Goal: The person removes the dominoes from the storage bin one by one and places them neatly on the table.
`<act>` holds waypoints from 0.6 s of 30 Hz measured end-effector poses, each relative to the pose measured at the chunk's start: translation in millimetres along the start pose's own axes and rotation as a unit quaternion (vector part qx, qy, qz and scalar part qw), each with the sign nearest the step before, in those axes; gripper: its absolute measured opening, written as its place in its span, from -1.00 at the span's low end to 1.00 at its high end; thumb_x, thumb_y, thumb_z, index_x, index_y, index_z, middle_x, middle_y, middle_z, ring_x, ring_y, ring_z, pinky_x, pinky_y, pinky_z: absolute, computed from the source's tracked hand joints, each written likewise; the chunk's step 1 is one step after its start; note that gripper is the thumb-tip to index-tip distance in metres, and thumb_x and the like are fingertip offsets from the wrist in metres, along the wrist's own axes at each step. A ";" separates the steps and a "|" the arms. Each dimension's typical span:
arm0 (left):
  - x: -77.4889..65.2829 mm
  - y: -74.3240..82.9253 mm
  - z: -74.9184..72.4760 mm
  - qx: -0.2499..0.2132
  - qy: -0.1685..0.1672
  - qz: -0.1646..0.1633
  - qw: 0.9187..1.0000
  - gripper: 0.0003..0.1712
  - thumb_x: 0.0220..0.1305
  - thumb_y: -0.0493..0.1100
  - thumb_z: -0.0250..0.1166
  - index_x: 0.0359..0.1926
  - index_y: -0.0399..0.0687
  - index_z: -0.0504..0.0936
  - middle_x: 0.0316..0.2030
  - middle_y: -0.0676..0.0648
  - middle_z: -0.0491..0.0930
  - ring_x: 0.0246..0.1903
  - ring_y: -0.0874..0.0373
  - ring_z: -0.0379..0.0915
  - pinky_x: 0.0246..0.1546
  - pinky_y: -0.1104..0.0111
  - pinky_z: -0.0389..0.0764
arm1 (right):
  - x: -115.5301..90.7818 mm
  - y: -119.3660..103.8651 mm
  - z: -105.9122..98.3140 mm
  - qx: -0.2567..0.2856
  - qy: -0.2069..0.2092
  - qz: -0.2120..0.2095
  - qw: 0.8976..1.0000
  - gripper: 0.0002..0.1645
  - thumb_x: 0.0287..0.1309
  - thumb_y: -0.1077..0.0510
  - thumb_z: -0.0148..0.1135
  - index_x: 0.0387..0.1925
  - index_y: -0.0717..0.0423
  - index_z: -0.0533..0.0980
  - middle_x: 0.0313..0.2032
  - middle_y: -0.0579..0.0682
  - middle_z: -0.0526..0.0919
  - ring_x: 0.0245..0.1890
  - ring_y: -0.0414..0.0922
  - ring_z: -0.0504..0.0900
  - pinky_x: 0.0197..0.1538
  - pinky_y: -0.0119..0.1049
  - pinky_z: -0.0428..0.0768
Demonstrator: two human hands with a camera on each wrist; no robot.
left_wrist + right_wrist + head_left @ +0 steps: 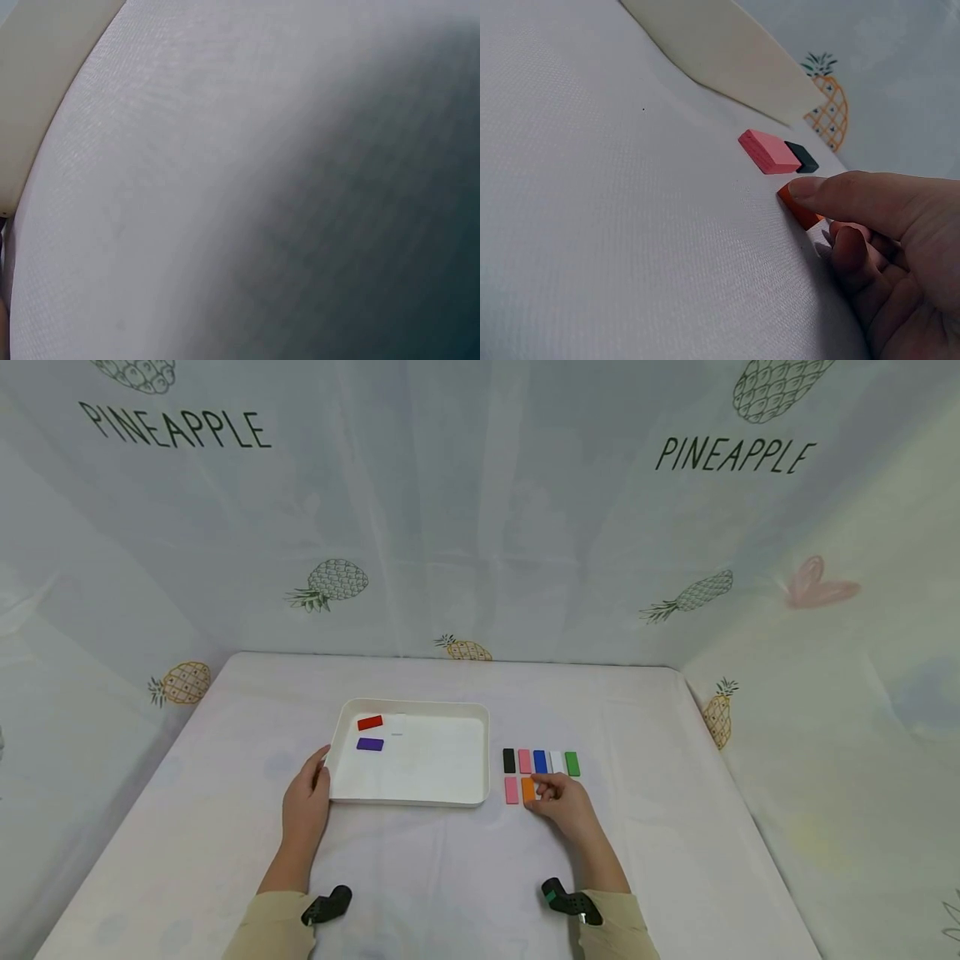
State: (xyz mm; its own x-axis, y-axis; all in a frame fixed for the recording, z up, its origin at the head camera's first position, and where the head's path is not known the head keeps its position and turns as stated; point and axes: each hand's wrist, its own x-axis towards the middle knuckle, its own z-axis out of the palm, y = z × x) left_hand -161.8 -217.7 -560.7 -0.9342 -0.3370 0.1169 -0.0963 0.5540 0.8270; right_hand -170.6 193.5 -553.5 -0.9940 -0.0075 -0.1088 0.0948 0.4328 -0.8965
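Observation:
My left hand is at the left side of a shallow white tray, its fingers and thumb gripping the wall. Inside the tray lie a red block and a purple block, both toward the left. To the tray's right, my right hand pinches a small flat orange block between thumb and fingers. The right wrist view shows the thumb on the orange block, which is low at the cloth. Beside it lies a pink block. The left wrist view is mostly blurred cloth and a dark shape.
Behind the orange block stands a row: black block, pink block, blue block, white block and green block. White cloth covers the table. A pineapple-printed curtain hangs behind it.

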 end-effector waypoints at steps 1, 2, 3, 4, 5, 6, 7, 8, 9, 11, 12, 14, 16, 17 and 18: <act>0.1 -0.1 -0.1 0.000 -0.001 0.000 1.000 -0.51 0.51 -0.12 -0.09 0.39 -0.05 0.35 0.25 -0.22 0.44 0.22 -0.13 0.34 0.21 -0.05 0.35 | 0.0 0.0 -0.1 0.003 0.000 0.001 1.000 -0.52 -0.12 0.39 0.49 -0.05 0.30 0.62 -0.41 0.00 0.50 -0.42 -0.12 0.43 -0.42 -0.44 0.42; 0.2 0.0 -0.2 0.000 -0.002 0.001 1.000 -0.50 0.51 -0.12 -0.09 0.40 -0.05 0.35 0.27 -0.21 0.42 0.24 -0.13 0.32 0.22 -0.05 0.34 | 0.0 0.0 -0.1 0.005 0.000 0.003 1.000 -0.52 -0.12 0.38 0.49 -0.05 0.30 0.62 -0.41 0.00 0.50 -0.42 -0.12 0.43 -0.42 -0.45 0.42; 0.2 -0.1 -0.3 -0.001 -0.004 0.000 1.000 -0.50 0.52 -0.11 -0.09 0.40 -0.04 0.34 0.28 -0.20 0.41 0.26 -0.13 0.31 0.23 -0.05 0.33 | -0.1 0.1 0.1 0.004 0.000 0.000 1.000 -0.52 -0.12 0.39 0.49 -0.05 0.31 0.62 -0.41 0.00 0.50 -0.42 -0.12 0.43 -0.42 -0.44 0.42; 0.3 -0.3 -0.3 0.000 -0.005 0.000 1.000 -0.50 0.52 -0.11 -0.09 0.40 -0.04 0.34 0.29 -0.20 0.40 0.27 -0.13 0.29 0.24 -0.04 0.32 | -0.2 0.1 0.1 0.005 0.000 0.000 1.000 -0.51 -0.12 0.38 0.49 -0.05 0.31 0.62 -0.41 0.00 0.50 -0.42 -0.12 0.43 -0.42 -0.44 0.42; 0.5 -0.5 -0.3 0.000 -0.006 -0.001 1.000 -0.50 0.52 -0.10 -0.09 0.41 -0.03 0.34 0.29 -0.19 0.40 0.28 -0.12 0.28 0.24 -0.04 0.32 | -0.4 -0.2 0.0 0.006 0.000 0.001 1.000 -0.51 -0.12 0.38 0.49 -0.05 0.30 0.62 -0.41 -0.01 0.50 -0.42 -0.12 0.43 -0.42 -0.44 0.42; 0.5 -0.8 -0.3 0.000 -0.007 -0.002 1.000 -0.50 0.52 -0.10 -0.10 0.41 -0.01 0.33 0.30 -0.18 0.39 0.28 -0.12 0.28 0.24 -0.04 0.32 | -0.5 -0.3 0.0 0.007 0.000 0.001 1.000 -0.51 -0.13 0.39 0.49 -0.05 0.31 0.62 -0.41 0.00 0.50 -0.42 -0.12 0.43 -0.42 -0.44 0.41; 0.5 -1.0 -0.2 -0.001 -0.008 -0.002 1.000 -0.50 0.52 -0.09 -0.10 0.41 0.00 0.33 0.30 -0.17 0.39 0.29 -0.11 0.27 0.24 -0.03 0.32 | -0.5 -0.3 0.1 0.009 -0.001 0.002 1.000 -0.51 -0.13 0.39 0.49 -0.05 0.31 0.62 -0.41 0.00 0.51 -0.42 -0.12 0.43 -0.42 -0.44 0.41; 0.7 -1.2 -0.2 -0.002 -0.009 -0.002 1.000 -0.50 0.52 -0.09 -0.10 0.42 0.02 0.33 0.31 -0.15 0.38 0.30 -0.10 0.26 0.25 -0.03 0.31 | -0.4 -0.4 0.3 0.009 0.000 0.003 1.000 -0.50 -0.13 0.39 0.49 -0.04 0.31 0.62 -0.41 0.00 0.51 -0.42 -0.12 0.43 -0.42 -0.44 0.41; 0.9 -1.6 -0.1 -0.003 -0.009 -0.001 1.000 -0.50 0.52 -0.09 -0.10 0.42 0.03 0.33 0.32 -0.14 0.37 0.31 -0.09 0.24 0.26 -0.02 0.30 | -0.3 -0.4 0.4 0.009 0.000 0.004 1.000 -0.50 -0.13 0.39 0.49 -0.04 0.30 0.62 -0.41 0.00 0.51 -0.42 -0.11 0.43 -0.42 -0.43 0.41; 1.3 -2.1 0.1 -0.003 -0.010 0.002 1.000 -0.50 0.53 -0.09 -0.10 0.41 0.04 0.35 0.34 -0.11 0.36 0.33 -0.07 0.22 0.27 -0.01 0.29 | 0.2 -0.1 0.5 0.007 0.000 0.007 1.000 -0.50 -0.12 0.38 0.49 -0.03 0.29 0.62 -0.41 -0.01 0.51 -0.41 -0.11 0.43 -0.41 -0.43 0.42; 1.5 -2.3 0.2 -0.002 -0.010 0.004 1.000 -0.50 0.52 -0.09 -0.10 0.41 0.04 0.36 0.34 -0.10 0.35 0.34 -0.07 0.21 0.27 -0.01 0.29 | 0.4 0.0 0.6 0.007 0.001 0.010 1.000 -0.50 -0.12 0.37 0.50 -0.03 0.27 0.62 -0.41 -0.01 0.51 -0.41 -0.11 0.43 -0.41 -0.43 0.42; 1.9 -3.0 0.2 -0.001 -0.010 0.006 1.000 -0.51 0.52 -0.10 -0.10 0.40 0.03 0.37 0.34 -0.09 0.35 0.35 -0.07 0.20 0.28 -0.01 0.28 | 0.8 0.1 1.1 0.002 0.000 0.012 1.000 -0.50 -0.10 0.35 0.50 -0.02 0.25 0.62 -0.41 -0.02 0.51 -0.40 -0.11 0.43 -0.40 -0.42 0.42; 2.3 -3.6 0.3 0.003 -0.009 0.007 1.000 -0.51 0.51 -0.10 -0.07 0.39 0.02 0.39 0.34 -0.10 0.36 0.34 -0.08 0.21 0.27 -0.02 0.28 | 1.0 0.1 1.4 -0.002 0.000 0.013 1.000 -0.50 -0.09 0.34 0.50 -0.01 0.24 0.62 -0.41 -0.02 0.50 -0.39 -0.10 0.43 -0.40 -0.42 0.42; 2.8 -3.9 0.4 0.006 -0.009 0.007 1.000 -0.51 0.50 -0.10 -0.05 0.38 0.01 0.39 0.33 -0.11 0.36 0.34 -0.09 0.21 0.27 -0.02 0.28 | 1.0 0.0 1.4 -0.003 0.000 0.013 1.000 -0.50 -0.09 0.34 0.50 -0.01 0.24 0.62 -0.40 -0.02 0.50 -0.39 -0.10 0.43 -0.40 -0.42 0.42; 3.3 -4.2 0.4 0.009 -0.010 0.008 1.000 -0.51 0.48 -0.11 -0.02 0.38 0.00 0.39 0.33 -0.12 0.36 0.33 -0.10 0.21 0.28 -0.03 0.27 | 1.0 -0.2 1.3 -0.004 0.001 0.014 1.000 -0.50 -0.09 0.33 0.50 -0.01 0.24 0.62 -0.40 -0.02 0.50 -0.39 -0.10 0.43 -0.40 -0.42 0.42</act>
State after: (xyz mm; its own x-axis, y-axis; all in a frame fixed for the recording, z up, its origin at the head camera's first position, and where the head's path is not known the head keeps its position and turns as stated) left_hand -164.6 -220.8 -564.0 -0.9421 -0.3132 0.1195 -0.0873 0.5733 0.8147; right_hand -171.6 192.2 -554.0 -0.9911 0.0056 -0.1328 0.1217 0.4399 -0.8897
